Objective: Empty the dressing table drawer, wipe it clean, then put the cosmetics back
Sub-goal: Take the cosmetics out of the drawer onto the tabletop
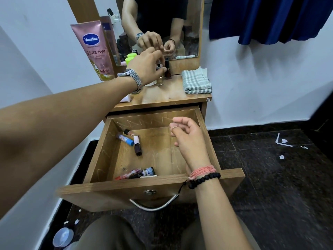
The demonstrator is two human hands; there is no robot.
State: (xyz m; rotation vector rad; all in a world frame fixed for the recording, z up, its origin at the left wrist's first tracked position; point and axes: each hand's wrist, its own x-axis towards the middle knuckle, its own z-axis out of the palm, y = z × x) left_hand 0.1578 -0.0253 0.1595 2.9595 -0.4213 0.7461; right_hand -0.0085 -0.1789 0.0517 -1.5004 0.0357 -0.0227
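Observation:
The wooden drawer [151, 184] is pulled open below the dressing table top [167, 95]. Inside lie a dark nail polish bottle [137, 146], a blue-capped tube [125, 139], a small pink vial [130, 132] and, at the front wall, a red item [128, 175] beside a dark Nivea tin [148, 171]. My left hand [146, 66] reaches over the table top, fingertips closed on the cap of a gold nail polish bottle [159, 81] standing there. A dark bottle [168, 73] stands next to it. My right hand [187, 137] hovers over the drawer's right side, fingers loosely curled, holding nothing.
A folded checked cloth [196, 81] lies on the table's right side. A pink Vaseline tube [94, 49] leans at the back left, with green caps [130, 58] near the mirror [162, 24]. A blue curtain [270, 17] hangs at right. Paper scraps [282, 141] litter the dark floor.

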